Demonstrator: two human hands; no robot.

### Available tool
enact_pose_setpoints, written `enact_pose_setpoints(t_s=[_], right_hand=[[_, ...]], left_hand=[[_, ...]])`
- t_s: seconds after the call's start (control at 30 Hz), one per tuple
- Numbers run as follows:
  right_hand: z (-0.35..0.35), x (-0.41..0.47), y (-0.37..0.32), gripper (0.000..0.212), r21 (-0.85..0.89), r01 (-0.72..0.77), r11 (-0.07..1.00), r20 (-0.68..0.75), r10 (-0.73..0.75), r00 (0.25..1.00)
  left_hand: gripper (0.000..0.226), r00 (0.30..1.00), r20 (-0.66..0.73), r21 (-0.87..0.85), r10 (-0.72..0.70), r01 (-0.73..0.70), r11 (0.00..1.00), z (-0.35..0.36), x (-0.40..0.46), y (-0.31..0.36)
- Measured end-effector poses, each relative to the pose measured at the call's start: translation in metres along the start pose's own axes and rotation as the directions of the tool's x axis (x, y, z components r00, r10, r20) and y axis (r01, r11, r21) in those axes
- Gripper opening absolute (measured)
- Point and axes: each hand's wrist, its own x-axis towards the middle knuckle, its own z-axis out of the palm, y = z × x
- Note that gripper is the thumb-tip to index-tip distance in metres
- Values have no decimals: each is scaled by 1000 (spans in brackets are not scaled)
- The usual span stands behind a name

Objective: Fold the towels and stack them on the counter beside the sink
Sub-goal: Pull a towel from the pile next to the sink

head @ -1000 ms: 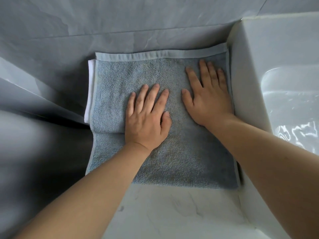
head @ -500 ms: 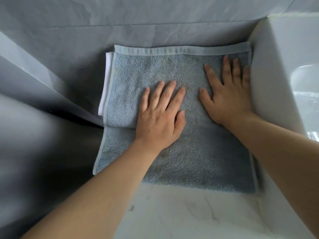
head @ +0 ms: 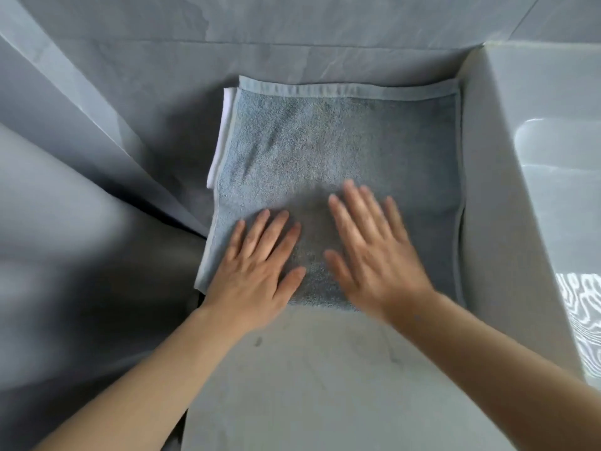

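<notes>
Hands flat on folded blue towel [head: 341, 164], table [head: 325, 385] corner, right edge against sink [head: 507, 190] wall. Left hand [head: 257, 271] and right hand [head: 377, 255] near its front edge, fingers straight and spread, gripping nothing. White towel [head: 221, 141] edge pokes out underneath, left side.

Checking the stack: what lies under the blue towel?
A white towel peeks out at the blue towel's left edge. The rest of it, and anything else beneath, is covered.
</notes>
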Motion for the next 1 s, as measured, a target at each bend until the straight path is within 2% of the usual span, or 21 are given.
enact_pose_setpoints(t_s=[0.1, 0.23, 0.33, 0.4, 0.53, 0.63, 0.7, 0.8, 0.9, 0.97, 1.0], right_hand=[[20, -30, 7, 68, -20, -33, 999, 154, 36, 987], [22, -49, 27, 69, -86, -138, 987, 203, 153, 967], [14, -57, 30, 70, -141, -286, 948, 210, 311, 927], [11, -60, 29, 71, -162, -324, 932, 243, 356, 902], [-4, -52, 26, 72, -179, -326, 928, 293, 367, 883], [-15, -52, 12, 74, -140, -174, 975, 327, 211, 921], [-16, -56, -4, 79, -119, -61, 991, 418, 106, 902], [-15, -53, -18, 81, -176, -72, 982, 449, 145, 882], [-21, -46, -18, 85, -226, -95, 970, 409, 183, 894], [-25, -45, -16, 94, -256, -91, 962, 406, 193, 893], [-29, -43, -16, 92, -280, -109, 954, 427, 225, 876]], left_hand=[[67, 999, 29, 1, -18, 18, 1000, 4, -1, 0], [67, 1000, 21, 20, 4, -4, 1000, 4, -10, -12], [68, 999, 36, 6, -40, 39, 999, 1, -19, -17], [73, 997, 71, -31, -43, 45, 999, -3, -22, -11], [89, 974, 227, -60, 1, 13, 998, -11, -30, -4], [90, 957, 289, -48, -31, 47, 998, -20, -27, -4], [93, 969, 245, -23, -15, 21, 999, -27, -22, -2], [99, 989, 140, 53, 54, -62, 997, -30, -17, 1], [83, 996, 20, 122, 81, -83, 989, -33, -18, 2], [66, 999, -7, 142, 35, -34, 989, -33, -18, -2], [56, 1000, -5, 134, -8, 9, 991, -37, -16, -3]])
